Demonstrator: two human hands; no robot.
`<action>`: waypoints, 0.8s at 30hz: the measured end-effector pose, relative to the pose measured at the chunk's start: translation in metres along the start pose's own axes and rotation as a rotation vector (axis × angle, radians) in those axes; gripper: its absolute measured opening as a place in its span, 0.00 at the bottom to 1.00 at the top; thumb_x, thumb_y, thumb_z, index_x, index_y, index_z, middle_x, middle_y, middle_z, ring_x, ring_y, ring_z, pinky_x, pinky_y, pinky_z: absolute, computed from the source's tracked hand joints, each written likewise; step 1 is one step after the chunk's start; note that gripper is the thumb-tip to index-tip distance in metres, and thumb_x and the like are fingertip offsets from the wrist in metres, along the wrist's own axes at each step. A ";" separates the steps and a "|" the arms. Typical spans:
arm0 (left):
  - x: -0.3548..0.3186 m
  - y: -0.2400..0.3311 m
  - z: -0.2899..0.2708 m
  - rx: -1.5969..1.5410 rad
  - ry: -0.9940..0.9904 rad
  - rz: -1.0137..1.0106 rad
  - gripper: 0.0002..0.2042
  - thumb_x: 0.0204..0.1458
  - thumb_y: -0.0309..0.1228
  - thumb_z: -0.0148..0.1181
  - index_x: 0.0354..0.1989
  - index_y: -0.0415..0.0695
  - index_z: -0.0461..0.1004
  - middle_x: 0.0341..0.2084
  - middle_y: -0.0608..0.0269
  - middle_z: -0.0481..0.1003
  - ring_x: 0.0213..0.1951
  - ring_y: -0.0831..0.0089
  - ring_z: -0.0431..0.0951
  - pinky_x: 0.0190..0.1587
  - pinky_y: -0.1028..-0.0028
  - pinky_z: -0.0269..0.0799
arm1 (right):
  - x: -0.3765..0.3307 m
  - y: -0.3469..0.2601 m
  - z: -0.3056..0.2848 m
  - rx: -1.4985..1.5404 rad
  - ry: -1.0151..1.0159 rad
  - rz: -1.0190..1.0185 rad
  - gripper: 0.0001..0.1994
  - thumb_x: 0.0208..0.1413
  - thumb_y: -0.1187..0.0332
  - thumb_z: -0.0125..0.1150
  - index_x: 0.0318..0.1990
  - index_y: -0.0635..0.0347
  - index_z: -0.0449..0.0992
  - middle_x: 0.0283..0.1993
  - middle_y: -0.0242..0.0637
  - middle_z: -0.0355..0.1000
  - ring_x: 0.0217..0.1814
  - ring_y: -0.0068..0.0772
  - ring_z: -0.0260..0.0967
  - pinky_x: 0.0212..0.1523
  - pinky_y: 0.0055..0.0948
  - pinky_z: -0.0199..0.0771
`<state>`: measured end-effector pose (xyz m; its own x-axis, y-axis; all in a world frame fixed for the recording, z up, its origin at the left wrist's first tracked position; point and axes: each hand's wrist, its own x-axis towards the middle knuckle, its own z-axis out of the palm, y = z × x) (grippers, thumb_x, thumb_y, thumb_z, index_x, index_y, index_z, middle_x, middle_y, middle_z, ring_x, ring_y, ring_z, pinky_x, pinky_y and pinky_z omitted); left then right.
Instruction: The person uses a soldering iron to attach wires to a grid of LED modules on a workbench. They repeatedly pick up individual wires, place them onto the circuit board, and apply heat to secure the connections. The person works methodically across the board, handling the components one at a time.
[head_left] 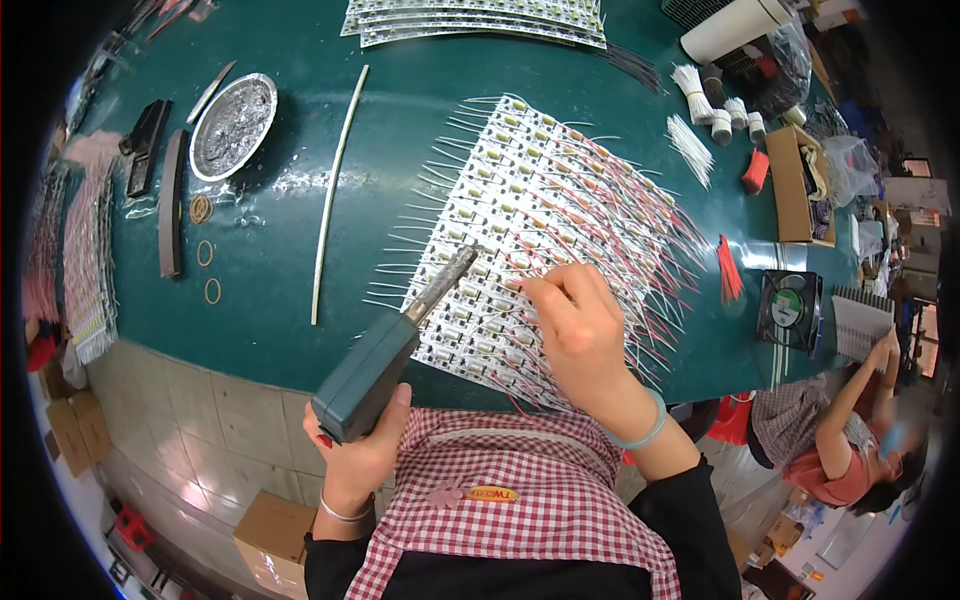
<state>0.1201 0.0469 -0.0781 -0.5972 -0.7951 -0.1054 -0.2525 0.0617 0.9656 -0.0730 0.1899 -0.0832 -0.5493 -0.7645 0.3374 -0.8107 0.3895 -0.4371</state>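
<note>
My left hand [365, 455] is wrapped around the dark green handle of a soldering gun [370, 375]. Its metal tip rests on or just above a panel of small white circuit boards [470, 225] lying on the table. Rows of small yellowish parts cover the panel. White wires stick out along its left side, and red and white wires [650, 240] fan across its right side. Close to the tip, my right hand [585, 340] pinches a thin wire over the boards; its fingertips hide most of what they hold.
Left on the green table [280, 300] are a silvery bowl [235, 128], a grey bar [172, 205], rubber bands [205, 252] and a pale rod [340, 190]. More panels [480, 20] are stacked behind. Wire bundles [690, 150] and a cardboard box [795, 185] stand right, near another person [840, 440].
</note>
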 end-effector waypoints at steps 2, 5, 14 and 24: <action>0.000 0.001 -0.002 -0.024 -0.028 -0.058 0.09 0.43 0.21 0.70 0.34 0.35 0.80 0.25 0.63 0.79 0.25 0.80 0.76 0.29 0.78 0.71 | -0.003 0.002 -0.003 -0.014 -0.012 0.010 0.12 0.42 0.83 0.59 0.38 0.66 0.77 0.33 0.39 0.69 0.37 0.41 0.68 0.34 0.35 0.72; 0.001 0.000 -0.001 -0.029 -0.038 -0.046 0.09 0.43 0.20 0.70 0.34 0.35 0.80 0.25 0.64 0.79 0.25 0.81 0.75 0.29 0.78 0.70 | -0.006 0.004 -0.007 -0.021 -0.048 0.018 0.13 0.41 0.83 0.58 0.38 0.66 0.77 0.35 0.39 0.70 0.38 0.41 0.69 0.35 0.35 0.73; -0.001 0.000 -0.003 -0.008 -0.030 -0.036 0.09 0.43 0.20 0.70 0.34 0.34 0.80 0.26 0.64 0.80 0.26 0.81 0.75 0.29 0.78 0.70 | -0.012 -0.003 -0.030 -0.119 -0.087 0.082 0.12 0.41 0.81 0.59 0.36 0.63 0.79 0.33 0.35 0.71 0.35 0.37 0.70 0.33 0.33 0.73; 0.001 0.007 -0.003 0.014 -0.027 0.051 0.09 0.43 0.20 0.70 0.35 0.34 0.80 0.26 0.64 0.80 0.26 0.81 0.75 0.29 0.78 0.70 | 0.000 -0.020 -0.026 0.070 0.073 0.028 0.10 0.46 0.81 0.62 0.38 0.62 0.79 0.29 0.36 0.67 0.30 0.37 0.67 0.29 0.33 0.69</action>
<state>0.1199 0.0451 -0.0711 -0.6296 -0.7743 -0.0628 -0.2315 0.1099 0.9666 -0.0621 0.1951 -0.0525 -0.5870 -0.7131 0.3833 -0.7799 0.3712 -0.5039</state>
